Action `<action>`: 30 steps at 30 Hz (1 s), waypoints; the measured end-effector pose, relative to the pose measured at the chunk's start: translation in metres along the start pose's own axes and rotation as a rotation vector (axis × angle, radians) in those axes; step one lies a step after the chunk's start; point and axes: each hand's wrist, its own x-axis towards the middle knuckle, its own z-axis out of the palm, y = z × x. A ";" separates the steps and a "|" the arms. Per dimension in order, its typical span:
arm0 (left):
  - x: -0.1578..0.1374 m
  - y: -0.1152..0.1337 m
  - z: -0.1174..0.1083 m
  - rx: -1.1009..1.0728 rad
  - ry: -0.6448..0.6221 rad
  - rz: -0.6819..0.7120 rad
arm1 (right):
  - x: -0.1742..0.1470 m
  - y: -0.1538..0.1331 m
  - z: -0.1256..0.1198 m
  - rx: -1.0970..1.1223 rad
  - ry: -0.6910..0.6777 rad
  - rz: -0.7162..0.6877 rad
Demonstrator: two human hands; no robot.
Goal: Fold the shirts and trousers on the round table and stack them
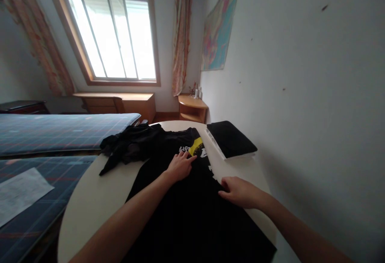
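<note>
A black T-shirt (186, 211) with white lettering and a yellow patch is spread over the round white table. My left hand (180, 165) rests on its printed part, fingers stretched out and holding nothing. At the shirt's right edge, my right hand (237, 191) has its fingers curled in, with thumb and forefinger pinching the fabric. Crumpled black cloth (129, 144) lies by the shirt's upper left; I cannot tell whether it is a separate garment. A neatly folded black cloth (231, 136) sits on a white, flat-edged object (221, 148) beyond my right hand.
The white table (90, 199) stands close to the wall (315, 134) on the right. To the left are plaid mattresses (66, 130), with a sheet of paper (24, 193) on the nearer one. A desk (135, 104) and a corner shelf (192, 102) stand by the window.
</note>
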 end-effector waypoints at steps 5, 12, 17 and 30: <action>0.005 -0.001 -0.001 -0.041 0.033 -0.013 | -0.018 -0.006 -0.010 0.165 -0.014 -0.062; 0.014 -0.005 -0.004 -0.129 0.110 -0.171 | -0.035 -0.048 -0.013 0.648 -0.220 -0.235; 0.005 -0.008 0.008 -0.131 0.061 -0.175 | -0.023 -0.056 -0.004 0.810 -0.833 -0.302; -0.078 0.064 -0.026 -0.188 -0.033 0.713 | 0.111 0.000 0.010 0.245 0.458 0.108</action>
